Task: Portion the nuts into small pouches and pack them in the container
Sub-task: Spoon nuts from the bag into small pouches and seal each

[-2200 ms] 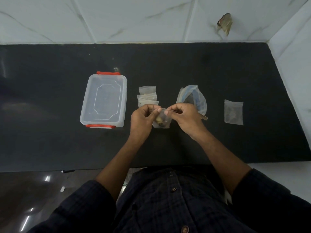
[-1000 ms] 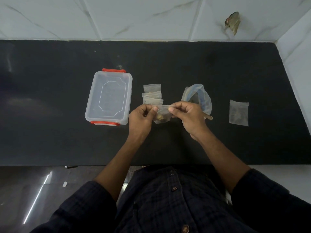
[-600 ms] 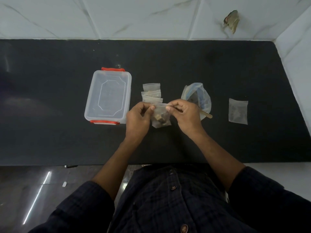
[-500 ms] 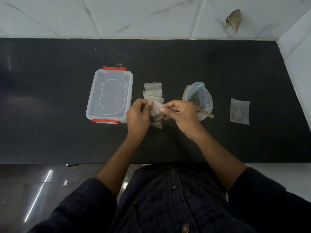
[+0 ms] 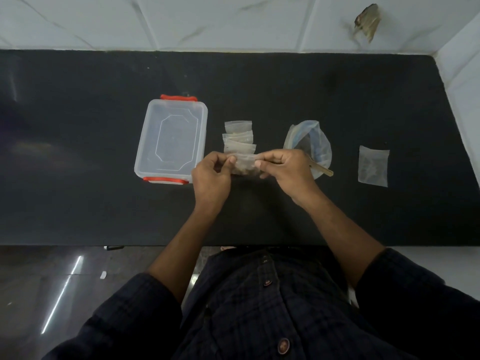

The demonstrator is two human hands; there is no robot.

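A small clear pouch [image 5: 245, 165] with brown nuts in its bottom hangs between my hands over the black counter. My left hand [image 5: 211, 175] pinches its top left corner and my right hand [image 5: 281, 168] pinches the top right corner. A thin wooden stick [image 5: 322, 169] juts out from under my right hand. Just beyond the hands lies a short row of filled pouches [image 5: 238, 136], overlapping. A clear plastic container [image 5: 171, 137] with red clips stands to the left, lid on. The larger nut bag [image 5: 310, 141] lies open to the right.
A single flat pouch [image 5: 373, 166] lies apart at the far right of the black counter [image 5: 78, 178]. White tiled walls close off the back and the right side. The counter's front edge runs just before my body.
The pouch was bunched close between my hands half a second ago; now it is pulled out flat along its top edge, my hands a little further apart.
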